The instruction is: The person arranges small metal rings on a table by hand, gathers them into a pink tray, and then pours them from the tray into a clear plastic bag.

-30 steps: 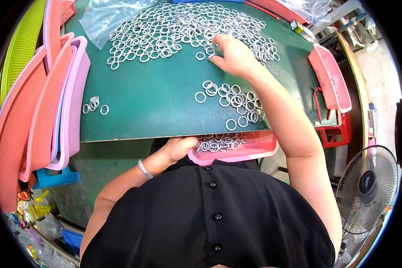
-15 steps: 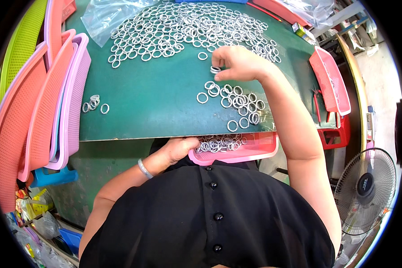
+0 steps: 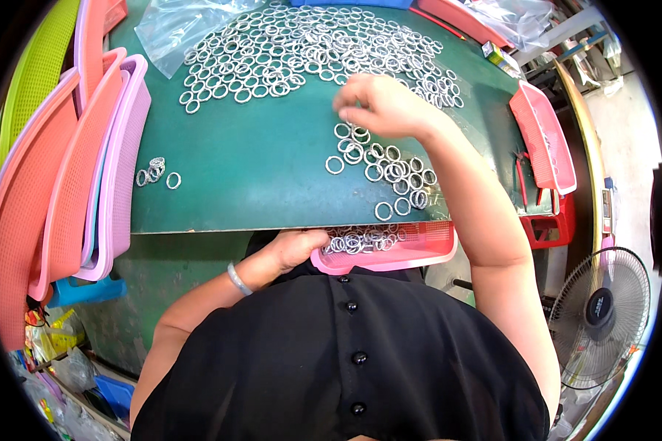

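On near side of right grip (image 3: 382,106): silver ring cluster (image 3: 393,175).

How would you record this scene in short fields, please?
Left hand: at the left end of the pink basket, which holds metal rings
Right hand: above the green table, partly blurred, grip unclear
Large ring spread: far side of the table
Smaller ring group: nearer the front edge, right of centre
Left side: plastic baskets
Lower right: fan
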`<state>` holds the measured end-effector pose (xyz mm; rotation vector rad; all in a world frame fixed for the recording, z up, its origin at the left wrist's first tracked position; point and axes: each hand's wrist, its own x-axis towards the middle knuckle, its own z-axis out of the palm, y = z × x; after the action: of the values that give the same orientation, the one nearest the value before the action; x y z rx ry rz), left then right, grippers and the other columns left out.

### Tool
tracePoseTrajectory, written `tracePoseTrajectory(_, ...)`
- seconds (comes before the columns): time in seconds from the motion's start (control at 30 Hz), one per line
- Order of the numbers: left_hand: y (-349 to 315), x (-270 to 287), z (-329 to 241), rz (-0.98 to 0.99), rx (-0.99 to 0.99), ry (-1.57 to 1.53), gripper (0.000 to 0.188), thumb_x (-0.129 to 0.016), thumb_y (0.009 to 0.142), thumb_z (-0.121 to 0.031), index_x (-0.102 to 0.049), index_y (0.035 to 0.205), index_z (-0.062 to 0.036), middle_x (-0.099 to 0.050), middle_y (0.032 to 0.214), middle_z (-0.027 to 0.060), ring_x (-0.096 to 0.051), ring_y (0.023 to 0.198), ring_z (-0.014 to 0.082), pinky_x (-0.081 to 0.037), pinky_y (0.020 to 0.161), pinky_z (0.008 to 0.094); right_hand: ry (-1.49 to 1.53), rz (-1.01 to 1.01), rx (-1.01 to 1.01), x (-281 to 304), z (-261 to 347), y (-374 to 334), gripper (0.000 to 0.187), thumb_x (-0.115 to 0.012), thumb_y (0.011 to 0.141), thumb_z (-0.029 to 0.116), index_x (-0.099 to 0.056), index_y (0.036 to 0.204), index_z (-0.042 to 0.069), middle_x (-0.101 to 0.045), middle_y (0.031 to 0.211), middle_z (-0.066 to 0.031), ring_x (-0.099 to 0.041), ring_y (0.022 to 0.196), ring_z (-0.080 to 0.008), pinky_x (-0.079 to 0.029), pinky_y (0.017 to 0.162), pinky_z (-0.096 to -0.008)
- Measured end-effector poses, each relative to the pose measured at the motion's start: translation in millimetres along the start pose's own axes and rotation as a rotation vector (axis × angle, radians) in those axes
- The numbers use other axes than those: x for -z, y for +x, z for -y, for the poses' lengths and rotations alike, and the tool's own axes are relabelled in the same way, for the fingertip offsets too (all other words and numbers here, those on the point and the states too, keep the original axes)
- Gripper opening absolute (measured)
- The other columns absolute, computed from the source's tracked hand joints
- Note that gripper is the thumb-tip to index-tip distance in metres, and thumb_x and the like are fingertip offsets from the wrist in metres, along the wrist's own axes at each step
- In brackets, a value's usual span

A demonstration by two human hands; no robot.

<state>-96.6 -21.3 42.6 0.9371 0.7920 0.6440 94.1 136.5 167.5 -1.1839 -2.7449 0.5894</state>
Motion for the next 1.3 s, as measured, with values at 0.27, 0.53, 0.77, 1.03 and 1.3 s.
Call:
tracePoseTrajectory(0.27,-1,-1,-5,-0.016,0.031,0.05,0.036,-0.051,0.071,0.001,-0.061,0.105,0.0037,-0.062,0.099,0.0077,-0.057,0.087,0.0176,-0.047,0.076,0.0298,-0.234,-0.294,-0.091,-36,-15,26,0.026,-0.053,0.084,0.007,-0.06,0.108,0.005,-0.055,0.097,-0.0151,-0.056,0.095,-0.0336,-0.047,0.083,-0.0397)
tracePoseTrajectory(0.53,-2,-4,-6,-0.042,-0.019,-0.002,0.03,-0.051,0.068,0.002,-0.062,0.096,0.0036,-0.062,0.091,0.0064,-0.056,0.08,0.0159,-0.046,0.071,0.0283,-0.056,-0.114,0.186,-27,13,-34,0.019,-0.059,0.081,0.012,-0.062,0.098,0.004,-0.055,0.091,-0.0132,-0.055,0.089,-0.0325,-0.046,0.079,-0.0402)
tracePoseTrajectory(0.77,1,-6,0,-0.036,-0.088,-0.045,0.043,-0.05,0.068,0.002,-0.057,0.11,0.0027,-0.06,0.103,0.0083,-0.057,0.09,0.018,-0.047,0.075,0.0289,-0.08,-0.225,0.215,-49,30,-56,0.043,-0.064,0.08,0.025,-0.056,0.119,0.009,-0.049,0.126,-0.0157,-0.043,0.119,-0.0358,-0.036,0.099,-0.0452)
tracePoseTrajectory(1.03,-10,-6,-3,-0.063,0.051,-0.067,0.044,-0.049,0.069,0.001,-0.055,0.113,0.0009,-0.059,0.106,0.0069,-0.056,0.093,0.0166,-0.047,0.081,0.0284,0.18,-0.034,0.333,-39,56,-114,0.037,-0.067,0.078,0.024,-0.061,0.11,0.008,-0.054,0.122,-0.016,-0.046,0.119,-0.0361,-0.037,0.098,-0.0459)
tracePoseTrajectory(1.3,-10,-11,-2,-0.05,0.07,-0.046,0.048,-0.048,0.069,-0.002,-0.052,0.116,0.0042,-0.058,0.11,0.009,-0.056,0.099,0.0194,-0.044,0.087,0.0306,-0.086,-0.36,-0.148,-63,11,-128,0.053,-0.057,0.086,0.042,-0.051,0.129,0.012,-0.041,0.139,-0.0161,-0.033,0.133,-0.0346,-0.023,0.109,-0.0488)
